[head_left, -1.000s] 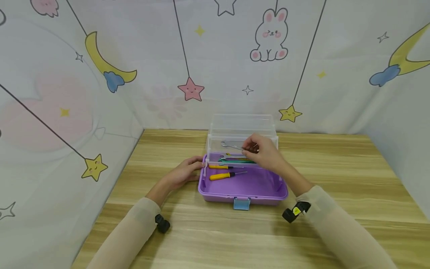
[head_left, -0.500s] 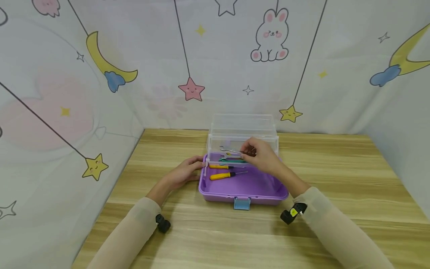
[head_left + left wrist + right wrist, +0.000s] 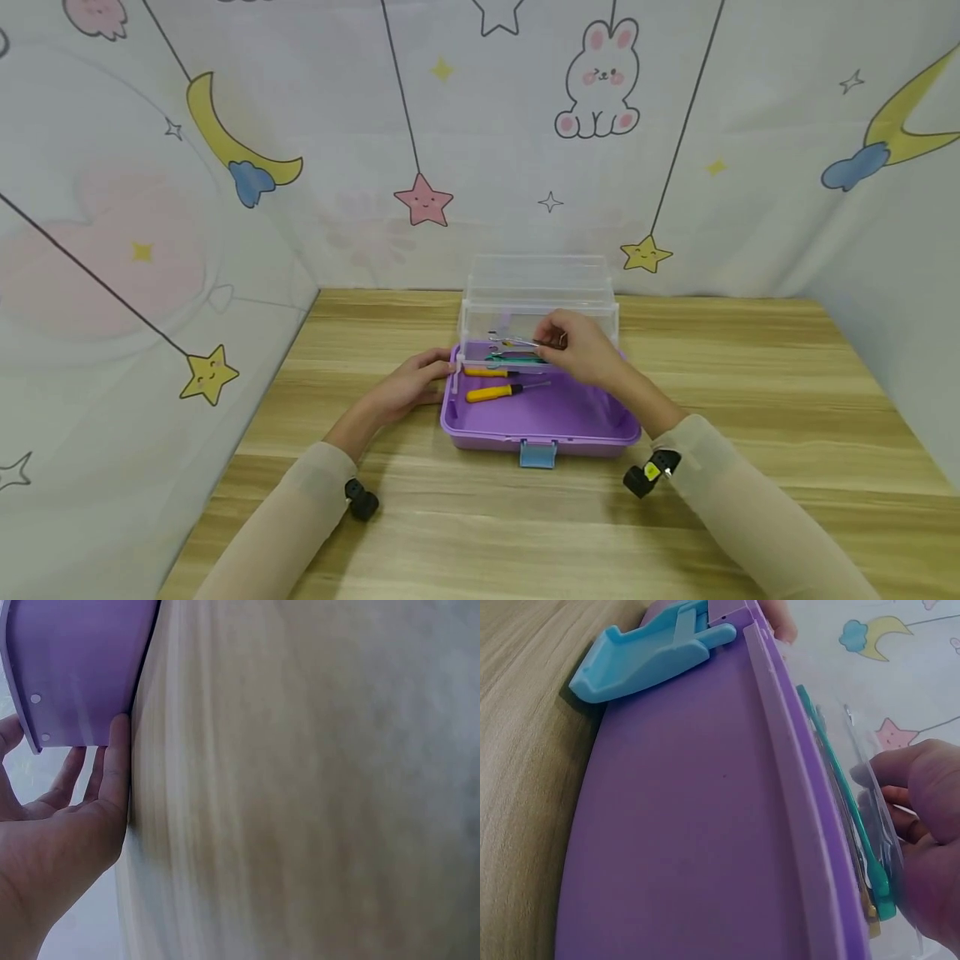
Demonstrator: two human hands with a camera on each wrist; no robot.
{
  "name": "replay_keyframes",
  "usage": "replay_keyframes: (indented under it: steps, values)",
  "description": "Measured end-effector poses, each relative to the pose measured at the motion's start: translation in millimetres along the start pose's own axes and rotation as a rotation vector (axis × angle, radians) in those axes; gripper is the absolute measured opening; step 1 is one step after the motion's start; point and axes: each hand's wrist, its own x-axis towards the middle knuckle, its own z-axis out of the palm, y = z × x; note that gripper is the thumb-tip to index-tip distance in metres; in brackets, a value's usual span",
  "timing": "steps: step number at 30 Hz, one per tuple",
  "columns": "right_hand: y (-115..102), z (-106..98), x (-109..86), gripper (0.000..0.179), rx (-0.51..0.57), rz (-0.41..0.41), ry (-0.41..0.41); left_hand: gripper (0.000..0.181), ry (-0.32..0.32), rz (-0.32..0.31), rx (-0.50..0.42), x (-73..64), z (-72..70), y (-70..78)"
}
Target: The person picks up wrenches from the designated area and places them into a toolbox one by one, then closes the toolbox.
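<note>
My left hand [image 3: 405,387] rests against the left end of a purple toolbox [image 3: 577,408], its fingers extended along the wall, as the left wrist view also shows. Over the clear upper tray [image 3: 483,312] at the back of the box, my right hand [image 3: 581,346] pinches the right end of a silver wrench [image 3: 513,339]. Beneath that wrench lie more wrenches and a green tool [image 3: 510,360], partly hidden by the tray and hand. Two yellow-handled screwdrivers lie in the purple base: a front screwdriver [image 3: 491,392] and a rear screwdriver [image 3: 486,373] partly under the tray.
A blue latch [image 3: 537,454] hangs down at the front of the box. The box stands on a wood-grain table [image 3: 480,525], with its raised transparent lid [image 3: 540,271] near the patterned backdrop [image 3: 502,150].
The right hand has lowered the silver wrench toward the other tools in the clear tray. The left hand has stayed at the box's left end.
</note>
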Motion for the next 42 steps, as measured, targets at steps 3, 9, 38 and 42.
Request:
replay_keyframes:
  steps: [3,9,38,42]
  values:
    - [0,1,1.3,0.012,-0.031,-0.005,-0.008,0.045,-0.002,-0.003,-0.003,0.4,0.1,0.0]
    - [-1,1,1.7,0.013,-0.063,0.000,-0.004,0.045,-0.001,-0.004,-0.007,0.7,-0.1,-0.4]
    - [17,-85,-38.9,0.021,0.092,0.071,0.143,0.057,0.129,0.048,0.059,-6.1,-13.9,52.4]
    - [30,-93,-40.8,0.022,0.105,0.089,0.205,0.058,0.173,0.104,0.060,-1.4,-14.1,62.1]
